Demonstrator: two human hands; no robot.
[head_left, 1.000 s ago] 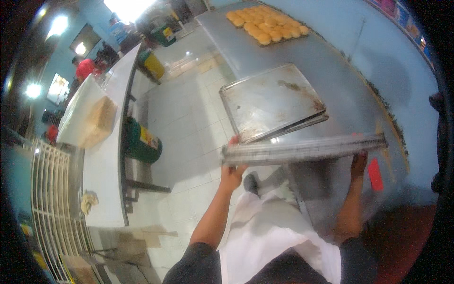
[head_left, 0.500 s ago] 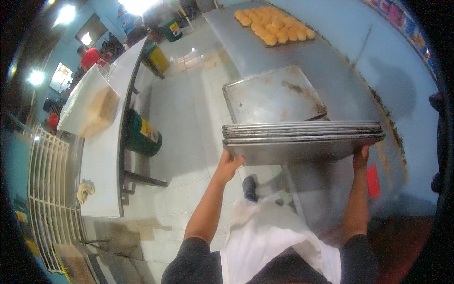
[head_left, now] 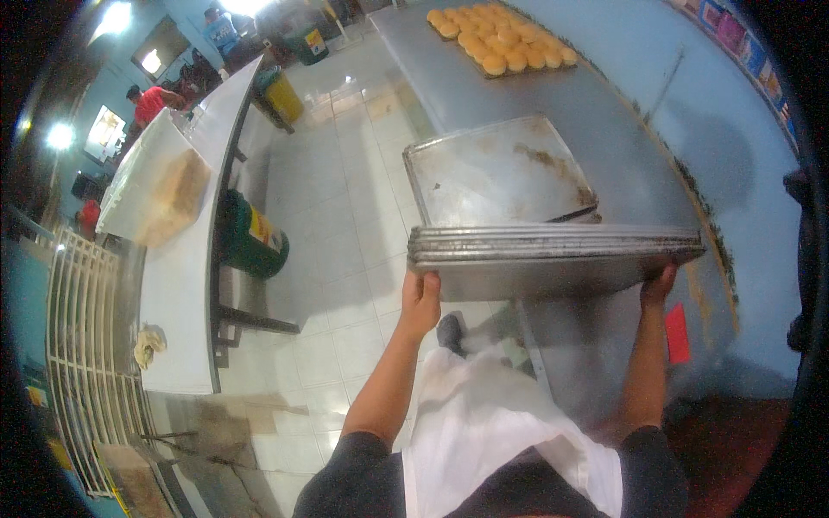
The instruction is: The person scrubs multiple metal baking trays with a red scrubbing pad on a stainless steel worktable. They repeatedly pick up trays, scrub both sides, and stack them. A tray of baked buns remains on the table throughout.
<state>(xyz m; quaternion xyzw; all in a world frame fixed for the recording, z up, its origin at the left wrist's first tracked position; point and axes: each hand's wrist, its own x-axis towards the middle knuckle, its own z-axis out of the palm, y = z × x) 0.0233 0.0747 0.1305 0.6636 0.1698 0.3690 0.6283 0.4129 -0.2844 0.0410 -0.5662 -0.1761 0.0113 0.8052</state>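
A stack of several metal baking trays (head_left: 553, 274) is held up in front of me, its long near side tilted toward me. My left hand (head_left: 420, 298) grips the left end of the stack, thumb on the near face and the other fingers hidden behind or beneath. At the right end my right hand (head_left: 659, 285) is closed on the same stack, fingers partly hidden. Just beyond, another baking tray (head_left: 492, 177) with brown stains lies on the grey metal table (head_left: 604, 129); the held stack covers its near edge.
Golden buns (head_left: 505, 39) fill a tray at the table's far end. A red flat piece (head_left: 678, 333) is by my right forearm. On the left stand a white table (head_left: 177, 319) with a translucent bin (head_left: 155, 194) and cloth (head_left: 148, 345), and a green bucket (head_left: 259, 237). A person in red (head_left: 151, 104) is beyond.
The tray stack has shifted very slightly right and down in the picture, with both hands still on it. My left thumb now points more upward along the near face. My view has shifted slightly.
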